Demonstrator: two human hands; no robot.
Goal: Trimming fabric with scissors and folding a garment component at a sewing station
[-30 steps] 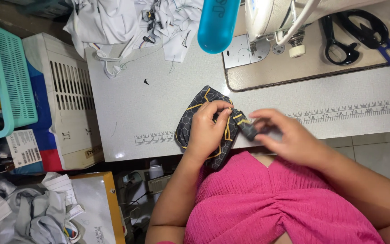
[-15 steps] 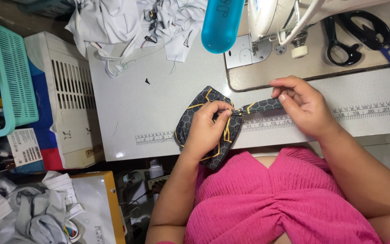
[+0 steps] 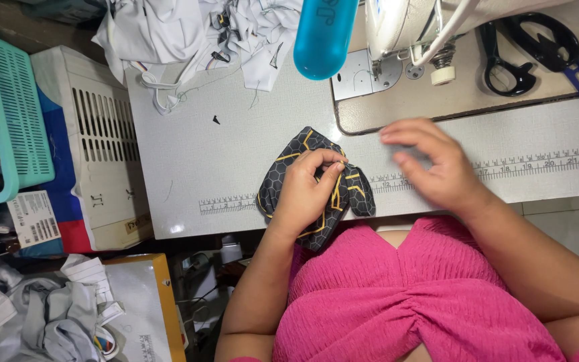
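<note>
A dark grey fabric piece (image 3: 283,181) with a yellow honeycomb pattern lies bunched at the near edge of the grey sewing table (image 3: 236,154). My left hand (image 3: 306,194) rests on it and pinches a fold between thumb and fingers. My right hand (image 3: 430,164) hovers just right of the fabric, fingers spread and slightly blurred, holding nothing. It hangs over the ruler printed along the table edge.
A white sewing machine (image 3: 403,27) stands at the back, a blue bottle (image 3: 323,33) beside it. Black scissors (image 3: 524,53) lie on the machine bed. White garments (image 3: 189,33) are piled at the back left. A teal basket (image 3: 8,114) and white crate (image 3: 95,141) sit left.
My right hand has let go of the fabric strip it was pulling rightward and opened. The fabric has gathered back under my left hand.
</note>
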